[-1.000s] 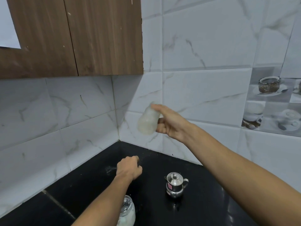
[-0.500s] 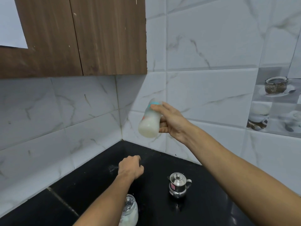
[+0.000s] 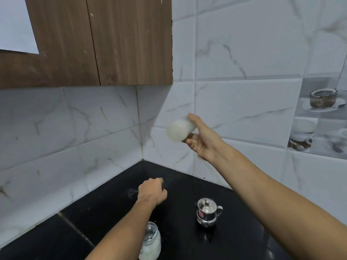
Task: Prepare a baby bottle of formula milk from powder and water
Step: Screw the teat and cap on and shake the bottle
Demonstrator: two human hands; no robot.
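Since half a second ago the milky white plastic baby bottle [image 3: 179, 129] has swung in the grip: the teal collar that showed by the thumb is lost and the whole body is now smeared by motion, so I judge it is being shaken to mix. It is up in the air before the white marbled wall tiles [image 3: 244, 109], well above the black stone surface [image 3: 112, 212]. The right hand [image 3: 205, 141] has it by the neck end, thumb across the top and fingers [image 3: 190, 142] curled beneath, clamped on it. Its long axis runs out from the palm toward the left, the rounded base pointing away from the hand and a little toward me. The left hand [image 3: 153, 191] is low down over the surface, knuckles curled into a loose fist with nothing visible in it; whether it touches the surface I cannot tell. It is well apart from the bottle, so the right hand alone carries the shake. Below stand a small lidded steel pot [image 3: 207, 214] and a clear glass jar of white powder [image 3: 150, 241].
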